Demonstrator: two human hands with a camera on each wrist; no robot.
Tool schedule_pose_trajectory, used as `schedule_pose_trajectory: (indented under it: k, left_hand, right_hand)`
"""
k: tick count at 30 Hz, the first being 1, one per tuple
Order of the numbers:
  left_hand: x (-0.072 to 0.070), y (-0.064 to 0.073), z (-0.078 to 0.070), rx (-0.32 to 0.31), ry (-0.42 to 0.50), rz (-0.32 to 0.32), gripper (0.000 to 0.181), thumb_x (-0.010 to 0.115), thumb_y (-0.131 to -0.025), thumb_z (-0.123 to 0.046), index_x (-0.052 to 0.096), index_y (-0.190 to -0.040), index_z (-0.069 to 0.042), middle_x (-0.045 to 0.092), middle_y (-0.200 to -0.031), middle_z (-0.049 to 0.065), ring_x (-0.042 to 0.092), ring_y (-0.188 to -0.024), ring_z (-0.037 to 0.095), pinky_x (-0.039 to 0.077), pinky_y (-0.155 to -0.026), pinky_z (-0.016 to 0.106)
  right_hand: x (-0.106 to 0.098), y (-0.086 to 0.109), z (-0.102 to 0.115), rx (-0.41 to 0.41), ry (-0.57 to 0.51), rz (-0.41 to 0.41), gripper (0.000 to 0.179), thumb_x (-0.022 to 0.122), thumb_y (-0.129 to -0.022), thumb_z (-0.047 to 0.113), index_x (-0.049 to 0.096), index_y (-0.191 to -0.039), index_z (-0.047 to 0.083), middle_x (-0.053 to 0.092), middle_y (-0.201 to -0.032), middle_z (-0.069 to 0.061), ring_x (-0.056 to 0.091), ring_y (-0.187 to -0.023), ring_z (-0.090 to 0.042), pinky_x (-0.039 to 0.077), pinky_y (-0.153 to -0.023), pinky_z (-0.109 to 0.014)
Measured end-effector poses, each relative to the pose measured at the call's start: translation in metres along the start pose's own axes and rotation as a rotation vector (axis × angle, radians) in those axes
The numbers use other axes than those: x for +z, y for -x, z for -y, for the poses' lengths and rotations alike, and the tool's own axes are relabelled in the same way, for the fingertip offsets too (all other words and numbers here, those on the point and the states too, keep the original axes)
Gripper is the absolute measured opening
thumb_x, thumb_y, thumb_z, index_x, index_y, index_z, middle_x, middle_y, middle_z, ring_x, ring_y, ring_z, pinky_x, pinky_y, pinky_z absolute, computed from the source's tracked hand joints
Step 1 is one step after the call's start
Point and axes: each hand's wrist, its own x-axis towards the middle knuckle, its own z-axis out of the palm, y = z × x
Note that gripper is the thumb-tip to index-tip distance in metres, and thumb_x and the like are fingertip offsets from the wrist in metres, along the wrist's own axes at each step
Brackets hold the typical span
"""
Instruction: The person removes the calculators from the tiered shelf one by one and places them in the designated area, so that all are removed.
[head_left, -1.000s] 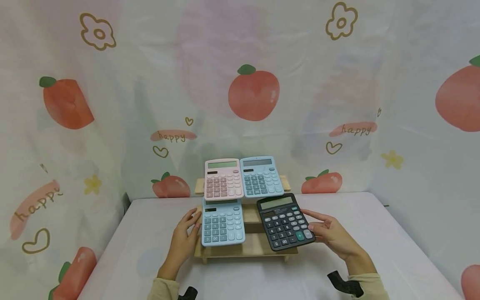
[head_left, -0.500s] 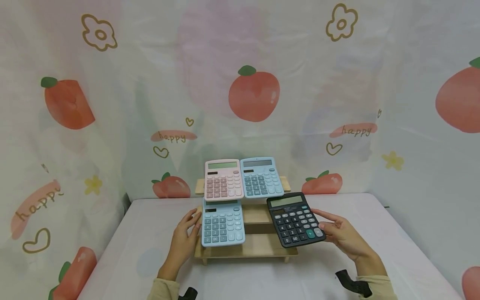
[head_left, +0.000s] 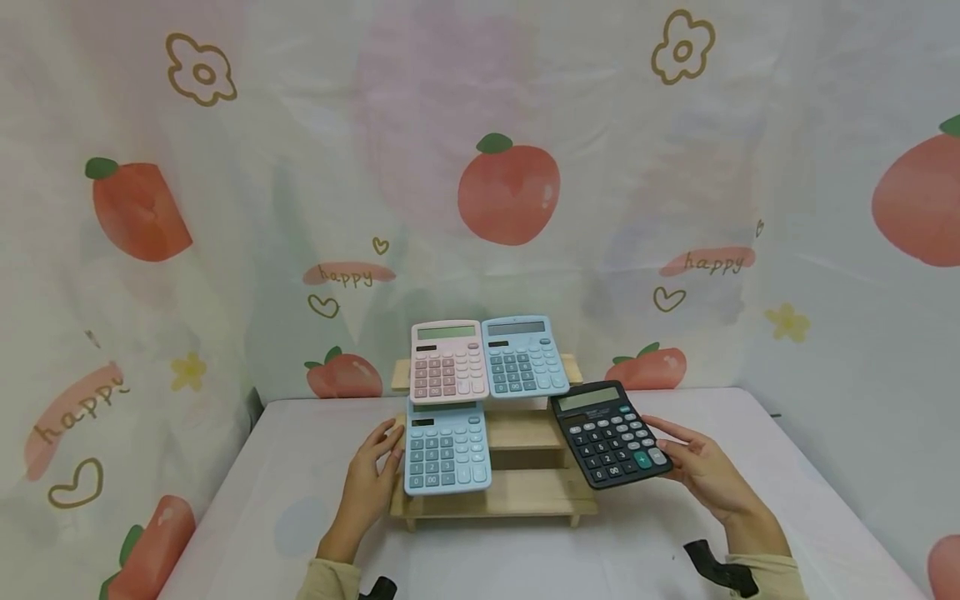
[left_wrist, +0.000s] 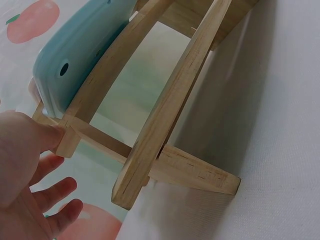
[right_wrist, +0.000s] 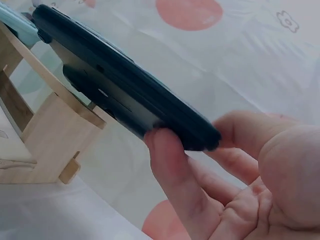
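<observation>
My right hand (head_left: 705,471) pinches a black calculator (head_left: 611,437) by its lower right edge, tilted over the right end of a stepped wooden stand (head_left: 525,492). In the right wrist view, a fingertip presses the underside of the black calculator (right_wrist: 100,85). At the stand's left end, my left hand (head_left: 367,475) pinches the end of a wooden shelf (left_wrist: 67,145) between thumb and index finger, its other fingers loose. Right beside it, a light blue calculator (head_left: 446,450) leans on the lower steps. Higher up sit a pink calculator (head_left: 450,362) and a second light blue calculator (head_left: 522,358), side by side.
The stand rests on a white-covered table (head_left: 300,467). Close behind it hangs a pale cloth backdrop (head_left: 585,292) printed with fruit, which also runs down both sides. Black straps (head_left: 720,571) sit at the wrists.
My right hand has drawn the black calculator rightward and slightly up, away from the lower blue calculator, uncovering more of the stand's right side. My left hand has stayed at the stand's end.
</observation>
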Motion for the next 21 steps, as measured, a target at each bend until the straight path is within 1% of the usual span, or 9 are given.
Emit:
schedule_pose_trajectory:
  k: [3, 7, 10, 13, 17, 21]
  left_hand:
    - [0.0002, 0.0001, -0.0001, 0.002, -0.007, -0.004, 0.04, 0.06, -0.1, -0.006, 0.059, -0.139, 0.001, 0.051, -0.152, 0.018, 0.052, -0.136, 0.041, 0.04, -0.111, 0.06]
    - [0.0005, 0.0002, 0.0004, -0.003, -0.009, -0.005, 0.04, 0.06, -0.1, -0.007, 0.059, -0.139, 0.001, 0.051, -0.153, 0.017, 0.052, -0.136, 0.041, 0.041, -0.111, 0.06]
    - [0.0008, 0.0, 0.0012, -0.005, -0.011, -0.004, 0.039, 0.061, -0.1, -0.007, 0.06, -0.138, 0.001, 0.051, -0.152, 0.017, 0.052, -0.136, 0.041, 0.041, -0.111, 0.06]
    - [0.0009, -0.0003, 0.0019, -0.008, -0.012, 0.002, 0.039, 0.06, -0.1, -0.007, 0.06, -0.139, 0.001, 0.051, -0.153, 0.017, 0.052, -0.136, 0.04, 0.041, -0.111, 0.059]
    - [0.0006, -0.0005, 0.0012, -0.017, -0.01, 0.008, 0.039, 0.06, -0.1, -0.007, 0.059, -0.139, 0.0, 0.05, -0.153, 0.017, 0.052, -0.136, 0.04, 0.04, -0.112, 0.059]
    - [0.0, -0.0002, -0.0006, -0.02, -0.012, 0.01, 0.039, 0.06, -0.1, -0.006, 0.059, -0.139, 0.0, 0.05, -0.153, 0.016, 0.052, -0.136, 0.04, 0.04, -0.112, 0.059]
  right_hand:
    - [-0.0015, 0.0011, 0.0021, 0.029, -0.002, -0.055, 0.037, 0.044, -0.109, 0.013, 0.064, -0.136, 0.029, 0.074, -0.111, 0.016, 0.073, -0.095, -0.005, 0.06, -0.079, -0.026]
    - [-0.0039, 0.0017, 0.0031, 0.039, -0.011, -0.098, 0.036, 0.043, -0.11, 0.017, 0.064, -0.134, 0.031, 0.072, -0.111, 0.018, 0.071, -0.095, -0.003, 0.059, -0.078, -0.025]
    - [-0.0059, 0.0025, 0.0026, 0.03, -0.013, -0.106, 0.036, 0.042, -0.11, 0.018, 0.062, -0.138, 0.028, 0.071, -0.112, 0.019, 0.071, -0.096, -0.002, 0.059, -0.08, -0.024]
    - [-0.0078, 0.0034, 0.0026, 0.025, 0.014, -0.132, 0.038, 0.04, -0.11, 0.018, 0.057, -0.144, 0.023, 0.07, -0.113, 0.021, 0.071, -0.096, -0.002, 0.059, -0.079, -0.024]
    - [-0.0093, 0.0047, 0.0041, 0.042, 0.07, -0.2, 0.042, 0.036, -0.111, 0.018, 0.049, -0.151, 0.018, 0.068, -0.109, 0.023, 0.069, -0.092, -0.002, 0.058, -0.076, -0.023]
    - [-0.0098, 0.0069, 0.0058, 0.082, 0.072, -0.267, 0.04, 0.037, -0.111, 0.019, 0.053, -0.147, 0.027, 0.067, -0.105, 0.024, 0.066, -0.087, -0.001, 0.056, -0.073, -0.023]
